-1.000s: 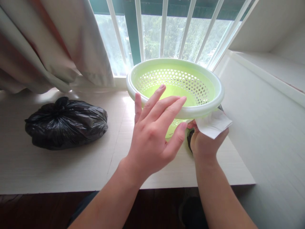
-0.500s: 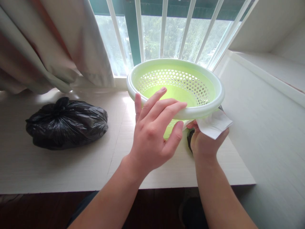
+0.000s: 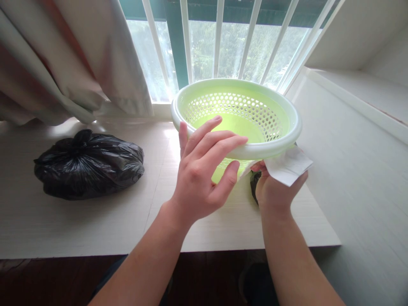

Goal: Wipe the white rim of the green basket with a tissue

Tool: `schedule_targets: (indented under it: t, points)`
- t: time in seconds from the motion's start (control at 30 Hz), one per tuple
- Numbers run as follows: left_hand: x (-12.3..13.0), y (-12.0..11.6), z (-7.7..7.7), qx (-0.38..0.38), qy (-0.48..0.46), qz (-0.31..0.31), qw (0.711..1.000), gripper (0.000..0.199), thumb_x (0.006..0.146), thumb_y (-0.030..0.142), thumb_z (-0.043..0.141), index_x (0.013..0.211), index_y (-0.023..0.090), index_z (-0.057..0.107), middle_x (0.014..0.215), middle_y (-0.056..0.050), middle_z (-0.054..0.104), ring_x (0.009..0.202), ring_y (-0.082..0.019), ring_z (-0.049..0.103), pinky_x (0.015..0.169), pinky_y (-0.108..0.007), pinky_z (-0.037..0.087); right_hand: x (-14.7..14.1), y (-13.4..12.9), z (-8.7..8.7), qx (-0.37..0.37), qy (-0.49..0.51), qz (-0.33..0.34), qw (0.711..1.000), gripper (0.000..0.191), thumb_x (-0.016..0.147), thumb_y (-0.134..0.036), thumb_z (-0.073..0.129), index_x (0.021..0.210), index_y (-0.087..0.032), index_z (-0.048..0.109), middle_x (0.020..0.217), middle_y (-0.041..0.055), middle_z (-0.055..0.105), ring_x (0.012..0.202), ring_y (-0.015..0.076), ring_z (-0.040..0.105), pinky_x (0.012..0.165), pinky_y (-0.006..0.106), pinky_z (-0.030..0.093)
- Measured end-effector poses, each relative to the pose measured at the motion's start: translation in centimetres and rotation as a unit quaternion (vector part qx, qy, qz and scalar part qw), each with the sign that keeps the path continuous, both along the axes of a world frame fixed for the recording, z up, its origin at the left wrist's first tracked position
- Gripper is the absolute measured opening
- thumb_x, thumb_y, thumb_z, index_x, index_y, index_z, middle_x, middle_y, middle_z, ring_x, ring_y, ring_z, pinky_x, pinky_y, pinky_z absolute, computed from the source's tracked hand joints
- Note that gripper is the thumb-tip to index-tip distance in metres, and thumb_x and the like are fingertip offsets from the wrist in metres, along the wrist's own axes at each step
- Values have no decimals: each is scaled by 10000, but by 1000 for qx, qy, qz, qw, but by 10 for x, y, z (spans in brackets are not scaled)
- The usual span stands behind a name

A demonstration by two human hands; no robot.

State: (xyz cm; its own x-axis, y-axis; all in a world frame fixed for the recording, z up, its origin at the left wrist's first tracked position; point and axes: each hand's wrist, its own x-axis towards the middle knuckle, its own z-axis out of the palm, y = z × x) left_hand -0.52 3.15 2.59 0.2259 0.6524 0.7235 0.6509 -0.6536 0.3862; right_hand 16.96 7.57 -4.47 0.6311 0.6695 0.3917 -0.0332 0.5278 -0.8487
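A light green plastic basket (image 3: pixel 232 119) with a pale rim and round holes in its side is in front of the window. My left hand (image 3: pixel 204 170) lies over its near rim, fingers stretched and spread, thumb apart on the outer side. Under the rim at the right, my right hand (image 3: pixel 276 189) is closed on a white paper tissue (image 3: pixel 288 163), close against the basket's outer wall. Part of the right fingers is hidden by the tissue and basket. Something black (image 3: pixel 255 187), partly covered, shows beside the right wrist.
A knotted black plastic bag (image 3: pixel 91 165) lies on the pale wooden sill (image 3: pixel 153 221) to the left. Behind are a curtain (image 3: pixel 79 63) and a barred window (image 3: pixel 216 51). A white wall panel (image 3: pixel 357 161) bounds the right side. The sill's front edge drops to a dark floor.
The basket has shifted very slightly to the right, and the tissue with it. My left thumb has moved a little to the left.
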Motion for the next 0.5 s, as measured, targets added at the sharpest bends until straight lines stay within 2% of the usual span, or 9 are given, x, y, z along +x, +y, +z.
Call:
schedule_targets:
  t: [0.23, 0.5]
  points:
    - [-3, 2, 0, -1, -4, -15, 1000, 309, 1004, 296, 509, 1279, 376, 624, 1299, 60, 718, 1540, -191, 475, 1435, -522, 85, 0, -1, 5, 11, 46, 8, 999, 364, 604, -394, 837, 843, -236, 614, 737, -30, 601, 607, 163, 591, 420, 296, 473]
    - [-5, 4, 0, 1, -1, -15, 1000, 312, 999, 298, 506, 1272, 380, 629, 1299, 61, 722, 1542, -188, 475, 1438, -528, 97, 4, 0, 0, 7, 14, 4, 1000, 371, 683, -479, 817, 877, -244, 605, 716, -31, 581, 594, 163, 578, 444, 316, 492]
